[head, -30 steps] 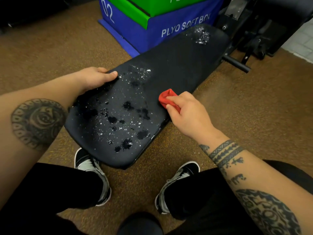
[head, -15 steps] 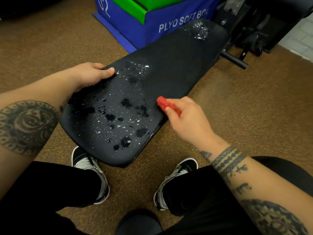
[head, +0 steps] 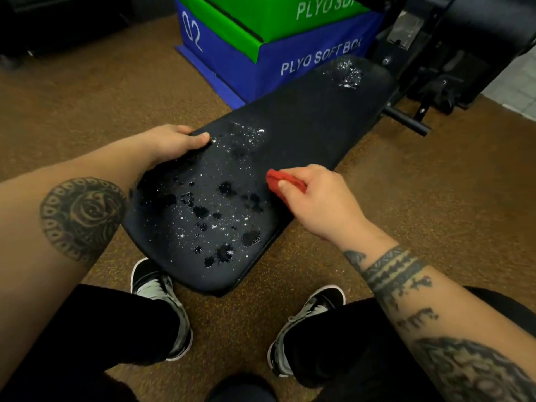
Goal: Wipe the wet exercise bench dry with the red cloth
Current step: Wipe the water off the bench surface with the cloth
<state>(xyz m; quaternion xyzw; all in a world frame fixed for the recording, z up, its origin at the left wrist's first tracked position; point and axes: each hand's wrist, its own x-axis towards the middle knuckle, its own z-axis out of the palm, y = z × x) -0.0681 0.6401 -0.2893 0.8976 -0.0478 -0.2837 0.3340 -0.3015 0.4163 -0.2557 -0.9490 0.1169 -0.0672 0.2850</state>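
Note:
The black exercise bench (head: pixel 298 134) runs from near my feet to the upper right. Water drops and dark wet blots (head: pixel 214 210) cover its near half, and a smaller wet patch (head: pixel 348 72) lies at the far end. My left hand (head: pixel 174 140) grips the bench's left edge, thumb on top. My right hand (head: pixel 316 195) holds the bunched red cloth (head: pixel 278 179) at the bench's right edge, beside the wet blots. Most of the cloth is hidden in the fist.
Stacked blue (head: pixel 261 62) and green (head: pixel 261 13) plyo soft boxes stand behind the bench on the left. Black gym machine frame (head: pixel 435 71) with a protruding bar (head: pixel 406 120) sits at the far right. My two shoes (head: pixel 162 303) rest on brown rubber floor (head: pixel 435 184).
My right hand with the red cloth has shifted slightly left along the bench's right edge. The left hand keeps its grip. The wet spots look unchanged.

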